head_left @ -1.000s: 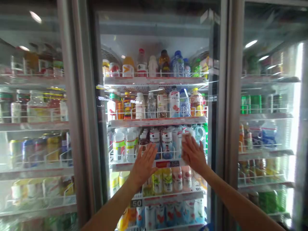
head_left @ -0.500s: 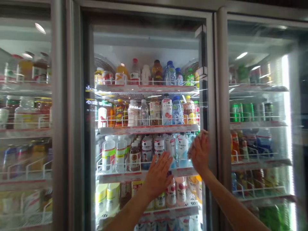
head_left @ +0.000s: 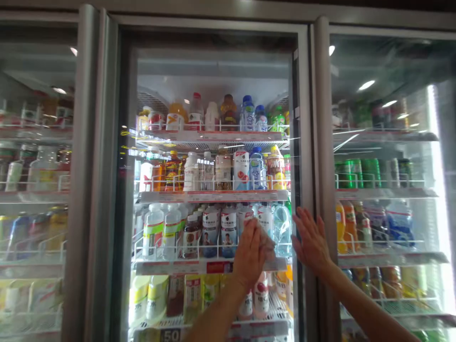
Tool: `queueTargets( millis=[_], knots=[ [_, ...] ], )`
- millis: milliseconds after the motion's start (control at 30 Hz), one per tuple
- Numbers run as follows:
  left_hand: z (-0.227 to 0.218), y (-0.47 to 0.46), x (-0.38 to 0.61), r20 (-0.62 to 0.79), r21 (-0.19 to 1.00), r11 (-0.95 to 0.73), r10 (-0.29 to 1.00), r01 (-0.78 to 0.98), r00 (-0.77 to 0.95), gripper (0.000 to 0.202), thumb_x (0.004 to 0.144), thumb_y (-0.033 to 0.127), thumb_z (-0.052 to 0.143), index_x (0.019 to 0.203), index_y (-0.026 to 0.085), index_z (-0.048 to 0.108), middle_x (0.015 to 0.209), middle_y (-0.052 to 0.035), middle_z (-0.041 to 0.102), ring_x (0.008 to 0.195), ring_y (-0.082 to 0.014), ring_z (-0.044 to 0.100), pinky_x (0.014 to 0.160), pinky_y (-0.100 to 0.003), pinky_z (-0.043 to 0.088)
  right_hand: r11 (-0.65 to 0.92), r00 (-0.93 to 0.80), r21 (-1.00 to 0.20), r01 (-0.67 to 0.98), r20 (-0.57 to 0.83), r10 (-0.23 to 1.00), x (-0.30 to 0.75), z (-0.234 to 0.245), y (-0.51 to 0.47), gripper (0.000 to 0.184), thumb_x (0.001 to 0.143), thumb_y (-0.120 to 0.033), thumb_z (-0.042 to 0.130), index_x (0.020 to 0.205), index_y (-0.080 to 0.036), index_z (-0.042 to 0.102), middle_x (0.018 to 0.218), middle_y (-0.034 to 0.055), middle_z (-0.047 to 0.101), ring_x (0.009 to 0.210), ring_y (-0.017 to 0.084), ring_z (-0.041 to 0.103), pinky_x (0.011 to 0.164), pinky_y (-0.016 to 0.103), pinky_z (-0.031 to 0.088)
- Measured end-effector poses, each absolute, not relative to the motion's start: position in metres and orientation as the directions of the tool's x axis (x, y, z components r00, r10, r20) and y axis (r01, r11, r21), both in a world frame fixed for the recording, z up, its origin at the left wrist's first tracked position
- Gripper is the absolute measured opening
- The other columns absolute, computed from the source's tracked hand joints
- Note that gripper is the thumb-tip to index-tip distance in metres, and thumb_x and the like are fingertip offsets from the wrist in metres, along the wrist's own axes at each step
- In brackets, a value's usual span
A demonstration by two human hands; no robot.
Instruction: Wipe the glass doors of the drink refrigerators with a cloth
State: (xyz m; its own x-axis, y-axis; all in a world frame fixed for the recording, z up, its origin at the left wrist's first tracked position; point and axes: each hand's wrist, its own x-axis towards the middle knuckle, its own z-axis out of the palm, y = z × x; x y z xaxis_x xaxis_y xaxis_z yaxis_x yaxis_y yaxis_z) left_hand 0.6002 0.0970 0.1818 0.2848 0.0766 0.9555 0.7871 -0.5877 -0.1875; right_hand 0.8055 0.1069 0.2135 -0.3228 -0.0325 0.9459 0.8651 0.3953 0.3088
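Glass cooler door (head_left: 213, 66): left hand (head_left: 249, 254) clutches what looks like a crumpled cloth (head_left: 266, 246) against it; right hand (head_left: 311, 242), just beside, lies open and flat on the frame (head_left: 318, 142). Wiping seems underway; further strokes call for firm pressure.

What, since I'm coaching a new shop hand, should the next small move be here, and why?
Probably sweep the left hand and its crumpled cloth leftward across the glass door. The cloth sits pressed near the pane's right edge, most glass lies to its left, and the right hand lies flat on the door frame, steadying it.
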Motion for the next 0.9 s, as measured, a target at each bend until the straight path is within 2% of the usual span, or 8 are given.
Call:
queueTargets(
  millis=[200,333,400,500,567,767,833,900],
  knots=[
    [0.176,0.114,0.648,0.764,-0.525,-0.563,0.018,0.638,0.645,0.046,0.087,0.023,0.045,0.128,0.005,0.042,0.139,-0.0177,0.043,0.138,-0.0242,0.018,0.112,-0.044,0.032,0.380,-0.269,0.273,0.884,0.961,-0.065,0.802,0.241,0.139,0.064,0.089,-0.021,0.036,0.147,-0.023,0.008,0.150,0.0082,0.025,0.139,0.022,0.020,0.111,0.048,0.022],
    [0.203,0.113,0.611,0.700,-0.628,-0.464,0.014,0.625,0.714,0.046,0.087,0.022,0.042,0.131,0.010,0.042,0.144,-0.0094,0.037,0.139,-0.0204,0.013,0.113,-0.037,0.029,0.397,-0.298,0.294,0.870,0.953,-0.054,0.816,0.228,0.148,0.064,0.089,-0.025,0.037,0.147,-0.025,0.009,0.150,0.0073,0.026,0.139,0.023,0.022,0.111,0.049,0.021],
    [0.225,0.107,0.571,0.790,-0.560,-0.371,0.030,0.740,0.613,0.050,0.086,0.017,0.039,0.136,0.012,0.035,0.146,-0.0091,0.033,0.140,-0.0199,0.008,0.112,-0.039,0.029,0.405,-0.311,0.306,0.862,0.949,-0.055,0.821,0.225,0.146,0.064,0.089,-0.026,0.037,0.146,-0.025,0.009,0.150,0.0071,0.027,0.138,0.024,0.022,0.111,0.050,0.020],
    [0.247,0.097,0.530,0.955,-0.286,-0.228,0.014,0.931,0.297,0.057,0.085,0.010,0.036,0.141,0.013,0.023,0.148,-0.0134,0.027,0.140,-0.0230,0.009,0.110,-0.049,0.030,0.445,-0.297,0.296,0.845,0.952,-0.069,0.810,0.230,0.140,0.063,0.090,-0.026,0.036,0.147,-0.024,0.009,0.150,0.0081,0.026,0.139,0.024,0.021,0.111,0.050,0.020],
    [0.242,0.095,0.535,0.979,-0.199,-0.234,-0.010,0.952,0.202,0.059,0.085,0.008,0.034,0.142,0.013,0.020,0.149,-0.0141,0.025,0.140,-0.0238,0.009,0.109,-0.051,0.030,0.513,-0.291,0.293,0.807,0.953,-0.087,0.790,0.237,0.136,0.062,0.090,-0.025,0.033,0.147,-0.022,0.008,0.151,0.0085,0.023,0.139,0.024,0.021,0.110,0.048,0.024],
    [0.201,0.103,0.570,0.855,-0.493,-0.301,0.004,0.816,0.518,0.050,0.085,0.028,0.044,0.132,0.012,0.040,0.146,-0.0095,0.035,0.140,-0.0251,0.016,0.108,-0.043,0.034,0.533,-0.189,0.252,0.807,0.967,-0.171,0.745,0.252,0.135,0.061,0.089,-0.024,0.034,0.146,-0.020,0.012,0.149,0.0097,0.027,0.138,0.024,0.023,0.110,0.048,0.022],
    [0.208,0.097,0.529,0.864,-0.482,-0.266,0.017,0.835,0.504,0.050,0.084,0.022,0.042,0.134,0.016,0.037,0.146,-0.0084,0.033,0.140,-0.0224,0.015,0.107,-0.041,0.034,0.514,-0.200,0.264,0.816,0.964,-0.176,0.746,0.251,0.138,0.061,0.089,-0.025,0.035,0.146,-0.020,0.014,0.149,0.0097,0.027,0.138,0.024,0.024,0.110,0.047,0.022],
    [0.222,0.087,0.472,0.942,-0.324,-0.214,0.023,0.922,0.336,0.057,0.083,0.013,0.039,0.139,0.019,0.028,0.149,-0.0094,0.027,0.141,-0.0218,0.012,0.107,-0.045,0.034,0.492,-0.205,0.259,0.832,0.965,-0.162,0.748,0.250,0.138,0.061,0.090,-0.026,0.036,0.146,-0.021,0.014,0.150,0.0091,0.026,0.138,0.024,0.023,0.110,0.047,0.022]
  ],
)
